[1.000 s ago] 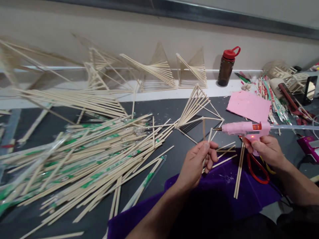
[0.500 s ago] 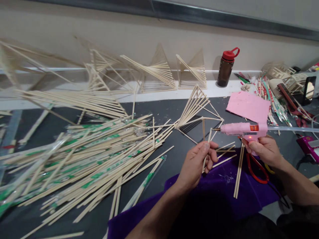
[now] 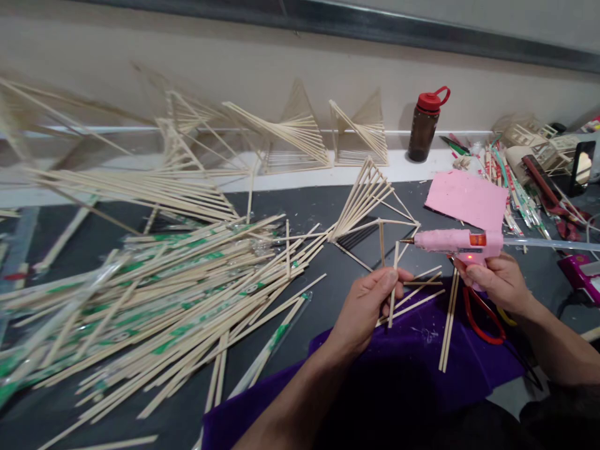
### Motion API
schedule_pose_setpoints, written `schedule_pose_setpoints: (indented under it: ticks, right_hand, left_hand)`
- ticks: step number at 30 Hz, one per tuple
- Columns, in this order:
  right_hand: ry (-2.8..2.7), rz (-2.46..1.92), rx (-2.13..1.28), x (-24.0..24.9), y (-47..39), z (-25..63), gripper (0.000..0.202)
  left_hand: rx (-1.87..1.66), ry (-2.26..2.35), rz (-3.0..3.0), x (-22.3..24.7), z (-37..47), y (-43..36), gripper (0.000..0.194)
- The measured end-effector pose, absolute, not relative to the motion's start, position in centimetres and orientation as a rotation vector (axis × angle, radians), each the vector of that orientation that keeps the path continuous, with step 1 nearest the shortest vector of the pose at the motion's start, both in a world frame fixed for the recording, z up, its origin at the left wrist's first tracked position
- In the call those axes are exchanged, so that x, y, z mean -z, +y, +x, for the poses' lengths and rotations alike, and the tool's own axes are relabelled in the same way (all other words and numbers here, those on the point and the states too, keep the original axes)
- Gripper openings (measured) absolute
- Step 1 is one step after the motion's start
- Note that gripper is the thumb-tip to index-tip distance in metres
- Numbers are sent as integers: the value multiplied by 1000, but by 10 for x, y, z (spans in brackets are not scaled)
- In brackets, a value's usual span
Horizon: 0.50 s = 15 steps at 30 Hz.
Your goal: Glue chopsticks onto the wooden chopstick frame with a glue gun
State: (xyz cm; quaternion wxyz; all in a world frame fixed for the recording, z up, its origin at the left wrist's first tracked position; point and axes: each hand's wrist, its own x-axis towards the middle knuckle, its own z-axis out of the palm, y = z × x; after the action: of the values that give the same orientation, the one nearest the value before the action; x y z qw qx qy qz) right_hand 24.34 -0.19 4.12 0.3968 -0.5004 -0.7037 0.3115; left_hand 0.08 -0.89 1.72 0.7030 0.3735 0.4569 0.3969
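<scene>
Swung more upright since the earlier frames, the wooden stick (image 3: pixel 395 256) now crosses in front of the left hand's thumb, its lower end showing clear below the grip; its top end has stayed beside the nozzle of the pink glue gun (image 3: pixel 443 242). The left hand (image 3: pixel 368 300), right of centre in the frame, pinches the stick between thumb and fingers, and those fingers are now tucked further behind it. The right hand (image 3: pixel 501 281), toward the right edge, is wrapped around the gun's handle, which has hardly shifted; its small light glows. Whether nozzle and wood touch cannot be told, nor whether a second stick is held behind the first. I judge that the change alters the stick's angle while keeping its end ready at the gun, with no join to be seen there.

Just beyond the left hand, a fan-shaped stick frame (image 3: pixel 357 203) stands on the dark tabletop (image 3: pixel 309 206). Short loose sticks (image 3: pixel 422 302) lie just beside that hand, near the purple cloth (image 3: pixel 422 350). A large pile of sticks (image 3: pixel 210 312), some wrapped, spreads across the lower left.
</scene>
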Motion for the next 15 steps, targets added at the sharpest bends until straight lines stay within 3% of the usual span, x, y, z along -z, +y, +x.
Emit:
schedule_pose_setpoints:
  ticks: [15]
  right_hand:
    - [-1841, -1248, -728, -43, -2, 245, 35]
  left_hand:
    - [-894, 982, 784, -15, 1, -10, 36]
